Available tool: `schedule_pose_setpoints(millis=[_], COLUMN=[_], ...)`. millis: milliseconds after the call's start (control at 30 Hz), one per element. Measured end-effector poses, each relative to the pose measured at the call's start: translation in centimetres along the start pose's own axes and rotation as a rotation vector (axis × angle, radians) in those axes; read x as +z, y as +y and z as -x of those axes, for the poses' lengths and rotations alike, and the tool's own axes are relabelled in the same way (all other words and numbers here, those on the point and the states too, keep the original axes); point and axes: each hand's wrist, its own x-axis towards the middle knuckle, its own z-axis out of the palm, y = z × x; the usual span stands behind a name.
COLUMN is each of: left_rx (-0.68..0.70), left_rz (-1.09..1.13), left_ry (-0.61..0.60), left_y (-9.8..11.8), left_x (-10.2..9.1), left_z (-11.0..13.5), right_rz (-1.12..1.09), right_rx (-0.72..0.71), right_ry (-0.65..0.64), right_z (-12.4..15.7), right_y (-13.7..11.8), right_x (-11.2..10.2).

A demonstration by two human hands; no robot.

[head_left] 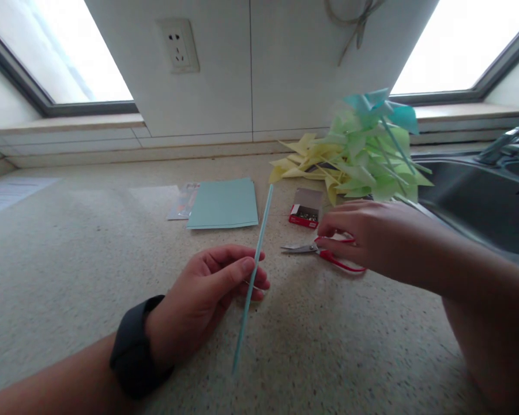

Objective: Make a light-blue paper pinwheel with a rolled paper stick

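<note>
My left hand [211,291], with a black watch on the wrist, pinches a long thin light-blue paper stick [253,276] between thumb and fingers; the stick runs from near the blue paper down toward me. My right hand [372,236] rests over red-handled scissors [324,252] lying on the counter, its fingers curled on the handles, blades pointing left. Just behind the scissors sits a small open red box of pins [305,208].
A stack of light-blue paper sheets [224,203] lies mid-counter. A heap of yellow, green and blue paper pinwheels [358,153] sits at the back right. A steel sink [480,196] lies to the right. A wall socket [178,45] is above the speckled counter [90,259].
</note>
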Motion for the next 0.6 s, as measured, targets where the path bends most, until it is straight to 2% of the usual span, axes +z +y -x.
schedule_pose_setpoints(millis=[33,133,267,400,600], left_rx=[0.004,0.024,0.051,0.069,0.067], left_rz=[0.004,0.013,0.005,0.000,-0.020], left_ry=[-0.003,-0.007,-0.031,-0.055,-0.049], left_y=[0.0,0.1,0.1,0.0,-0.1], left_x=[0.0,0.1,0.1,0.0,0.1], left_z=[0.0,0.0,-0.1,-0.2,-0.4], right_rz=[-0.007,-0.208,-0.297,-0.279,-0.246], right_rx=[-0.045,-0.238,-0.343,-0.386,-0.414], right_ry=[0.005,-0.052,-0.132,-0.132,-0.098], right_z=[-0.2,-0.9,-1.4,-1.9,-1.9], right_y=[-1.0,-3.9,-6.3,-6.7,-6.5], right_x=[-0.1,0.3,1.8,3.0,3.6])
